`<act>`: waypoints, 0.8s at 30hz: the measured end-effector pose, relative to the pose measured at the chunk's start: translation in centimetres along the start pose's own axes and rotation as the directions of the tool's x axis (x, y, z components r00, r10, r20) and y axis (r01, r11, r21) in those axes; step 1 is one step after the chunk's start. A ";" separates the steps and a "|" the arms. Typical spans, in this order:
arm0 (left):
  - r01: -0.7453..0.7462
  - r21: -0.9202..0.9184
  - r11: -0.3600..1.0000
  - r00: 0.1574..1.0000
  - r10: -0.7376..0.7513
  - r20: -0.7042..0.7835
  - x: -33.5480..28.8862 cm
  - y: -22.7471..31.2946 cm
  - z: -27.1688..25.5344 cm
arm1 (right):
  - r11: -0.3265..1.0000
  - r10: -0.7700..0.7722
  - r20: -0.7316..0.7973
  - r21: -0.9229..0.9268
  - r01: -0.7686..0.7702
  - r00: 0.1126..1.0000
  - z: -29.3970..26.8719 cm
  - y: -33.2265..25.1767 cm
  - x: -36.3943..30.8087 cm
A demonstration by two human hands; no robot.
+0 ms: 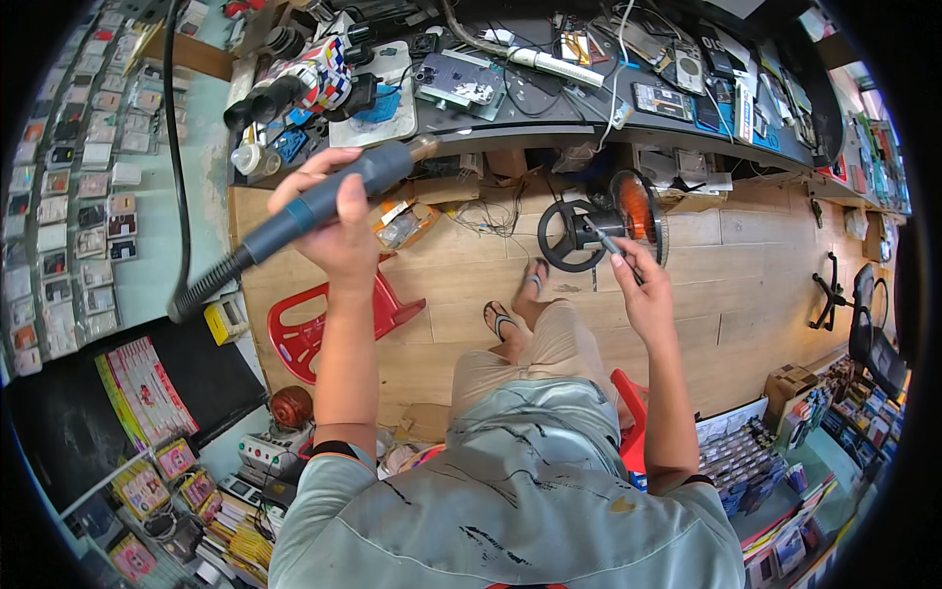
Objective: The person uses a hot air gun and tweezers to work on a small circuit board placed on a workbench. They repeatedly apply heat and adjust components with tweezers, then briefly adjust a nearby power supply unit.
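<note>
My left hand [343,231] is closed around a dark grey hot air gun [388,169], raised above the floor in front of the bench. Its metal nozzle points to the upper right, toward the bench's front edge, and a ribbed black hose runs from its lower end. My right hand [645,294] pinches a slim grey pointed tool [601,236], which looks like tweezers. The tip points up and left, in front of a black round-based stand on the floor. On the bench, a phone circuit board [461,80] lies on a metal holder, apart from both hands.
A microscope [304,83] with a multicoloured checked body stands at the bench's left. Opened phones [662,100], cables and a white power strip [554,67] crowd the bench. A red plastic chair [299,334] and a fan-like heater with an orange front [636,211] are on the floor.
</note>
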State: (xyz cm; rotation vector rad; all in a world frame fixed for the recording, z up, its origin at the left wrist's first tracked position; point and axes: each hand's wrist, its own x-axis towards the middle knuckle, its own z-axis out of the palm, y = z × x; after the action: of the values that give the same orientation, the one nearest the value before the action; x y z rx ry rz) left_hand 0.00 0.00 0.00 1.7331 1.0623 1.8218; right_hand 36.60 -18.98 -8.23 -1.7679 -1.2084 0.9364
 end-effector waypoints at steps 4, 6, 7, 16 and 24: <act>-0.149 0.021 0.989 0.987 0.150 -0.049 2.2 -3.3 2.0 | 0.981 -0.176 -0.016 -0.092 0.173 0.984 3.1 -3.2 7.1; -0.192 0.073 0.979 0.972 0.199 -0.124 3.3 -4.8 2.5 | 0.958 -0.248 0.000 -0.151 0.246 0.969 4.9 -4.4 10.7; -0.152 0.040 0.988 0.980 0.156 -0.127 3.7 -5.6 2.6 | 0.948 -0.270 0.025 -0.170 0.270 0.963 5.8 -4.8 12.6; 0.057 -0.030 0.998 0.998 -0.056 0.026 1.5 -14.7 6.2 | 0.934 -0.266 0.028 -0.238 0.265 0.964 13.2 -5.0 22.3; -0.013 -0.039 0.999 0.971 0.021 0.239 2.6 -20.8 8.3 | 0.973 -0.144 -0.180 -0.203 0.107 0.973 18.3 -5.0 21.9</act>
State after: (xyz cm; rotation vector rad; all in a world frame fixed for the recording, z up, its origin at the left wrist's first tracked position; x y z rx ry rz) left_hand 3.38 16.97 -14.41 1.8880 0.9124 1.5810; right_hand 24.55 6.64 -14.59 -1.8593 -1.3020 0.5748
